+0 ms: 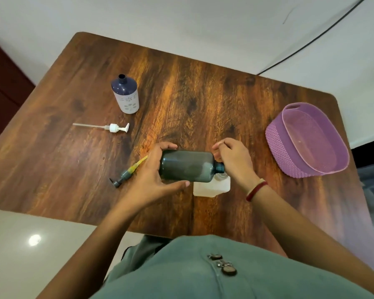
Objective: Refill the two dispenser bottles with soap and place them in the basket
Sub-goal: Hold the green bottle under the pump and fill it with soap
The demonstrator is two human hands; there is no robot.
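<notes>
My left hand (151, 175) grips a dark teal dispenser bottle (188, 167) by its base end and holds it sideways above the table, its open neck pointing right. My right hand (235, 160) curls around the bottle's shoulder and neck. Right under the neck stands a white translucent soap container (212, 187), partly hidden by the bottle and my right hand. The bottle's dark pump (125, 174) with a yellowish tube lies on the table to the left. A second bottle (125, 96), dark blue on top and white below, stands open at the far left, with its white pump (115, 127) lying in front of it.
A purple woven-pattern basket (276, 139) sits near the right edge of the wooden table (203, 93), with nothing in it. White floor surrounds the table, and a black cable runs across it at the far right.
</notes>
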